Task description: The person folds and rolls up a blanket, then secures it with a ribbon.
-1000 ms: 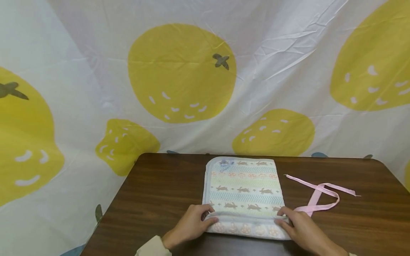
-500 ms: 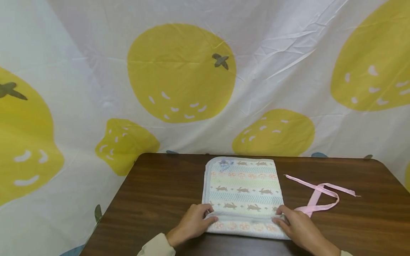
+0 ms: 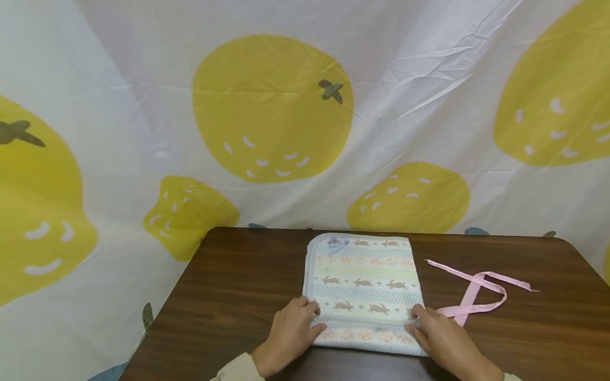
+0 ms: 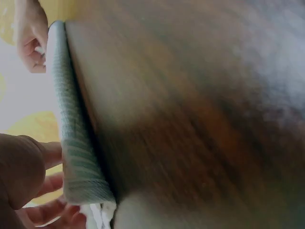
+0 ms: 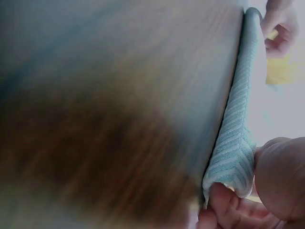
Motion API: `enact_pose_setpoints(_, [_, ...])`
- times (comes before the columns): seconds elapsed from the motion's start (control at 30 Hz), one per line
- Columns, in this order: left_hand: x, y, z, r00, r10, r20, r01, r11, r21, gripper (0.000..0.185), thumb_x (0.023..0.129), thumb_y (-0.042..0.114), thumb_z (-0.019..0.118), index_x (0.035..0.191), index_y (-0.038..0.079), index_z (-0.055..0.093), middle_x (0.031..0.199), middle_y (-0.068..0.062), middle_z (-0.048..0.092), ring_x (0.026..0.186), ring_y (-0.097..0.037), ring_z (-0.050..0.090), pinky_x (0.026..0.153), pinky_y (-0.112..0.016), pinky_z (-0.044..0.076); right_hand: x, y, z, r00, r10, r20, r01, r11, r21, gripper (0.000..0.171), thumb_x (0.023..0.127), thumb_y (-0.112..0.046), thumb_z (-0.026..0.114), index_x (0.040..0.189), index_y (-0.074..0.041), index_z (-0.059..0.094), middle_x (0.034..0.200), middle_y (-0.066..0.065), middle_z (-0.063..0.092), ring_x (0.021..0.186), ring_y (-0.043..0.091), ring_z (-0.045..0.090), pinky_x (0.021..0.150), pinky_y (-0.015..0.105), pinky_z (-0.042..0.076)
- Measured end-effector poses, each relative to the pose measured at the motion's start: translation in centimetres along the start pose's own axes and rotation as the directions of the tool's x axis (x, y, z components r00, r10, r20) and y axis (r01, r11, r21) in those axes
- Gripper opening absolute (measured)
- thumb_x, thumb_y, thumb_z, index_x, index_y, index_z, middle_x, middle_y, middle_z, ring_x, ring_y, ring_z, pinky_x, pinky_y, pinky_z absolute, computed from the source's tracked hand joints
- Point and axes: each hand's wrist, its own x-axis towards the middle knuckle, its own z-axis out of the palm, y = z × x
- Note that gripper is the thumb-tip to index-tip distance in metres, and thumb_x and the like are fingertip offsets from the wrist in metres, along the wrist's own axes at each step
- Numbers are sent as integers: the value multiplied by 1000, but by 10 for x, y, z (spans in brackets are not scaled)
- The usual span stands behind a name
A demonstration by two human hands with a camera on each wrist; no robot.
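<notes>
Both hands, left hand and right hand, pinch the towel's rolled near edge on the bench, apparently mid-roll; next likely needs even forward rolling.

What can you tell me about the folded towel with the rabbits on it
The towel is a soft woven cloth folded into a rectangle, lying flat near the middle of the brown table. It has pale blue edges and pastel bands printed with brown rabbits, orange flowers and chevrons. Its near edge is rolled over into a thick fold. The left hand and right hand grip that roll at its two ends. A pink ribbon lies just to its right.
</notes>
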Motion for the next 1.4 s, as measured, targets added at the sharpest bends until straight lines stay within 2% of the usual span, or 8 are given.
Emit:
enact_pose_setpoints(0.17, [0,4,1,967,249,-52,-240,962,131,10,81,15,78,89,18,72,89,6,68,81,-11,57,64,-22,45,0,3,2,973,-198,-121,184,976,-114,22,80,-23,79,92,-15,64,80,-6,49,67,12,50,55,26,37])
enact_pose_setpoints(0.33, [-3,7,-1,915,402,23,-400,900,172,15,86,10,69,96,19,74,92,8,72,83,-9,62,68,-23,48,4,4,1,927,-339,-157,311,933,-178,17,76,-23,71,90,-15,63,85,-5,46,77,16,43,63,30,33])
enact_pose_setpoints(0.5, [-8,8,-5,910,395,129,-409,906,113,24,98,25,59,118,18,72,107,6,72,96,-8,66,80,-24,53,4,-1,-2,893,-445,-74,430,889,-159,33,64,-2,75,94,-13,67,87,-4,56,77,16,52,65,31,43])
enact_pose_setpoints(0.6, [-9,7,-7,905,389,171,-408,908,96,34,100,39,57,125,18,68,112,5,70,99,-9,65,81,-25,53,2,-2,-4,872,-489,-18,483,867,-123,30,72,-4,76,100,-11,68,87,-3,63,76,16,60,64,33,50])
enact_pose_setpoints(0.7, [-10,6,-9,897,393,201,-417,904,94,44,97,48,59,129,18,65,114,4,68,99,-9,64,80,-25,53,-2,-3,-7,872,-488,41,490,867,-91,29,86,-26,75,110,-9,70,92,-2,69,79,18,65,67,38,54])
enact_pose_setpoints(0.83, [-9,3,-12,887,394,241,-422,903,77,45,93,41,68,132,18,63,118,5,68,102,-9,63,82,-25,52,-4,-3,-10,868,-479,130,489,871,-54,54,85,-44,74,123,-6,67,102,4,73,84,23,67,71,49,55])
enact_pose_setpoints(0.97, [-5,1,-14,878,400,263,-430,900,67,44,88,27,75,130,18,64,118,6,69,103,-9,62,84,-25,51,-4,-3,-13,862,-470,191,482,876,-19,62,75,-32,84,126,-5,65,104,6,74,85,23,67,72,50,55])
enact_pose_setpoints(1.4, [-4,3,-11,879,418,230,-451,886,112,29,98,16,58,126,17,66,115,6,71,100,-11,64,82,-28,51,-3,0,-9,858,-513,31,514,857,-48,54,60,-1,80,113,-9,69,81,-5,67,72,12,60,63,32,50])
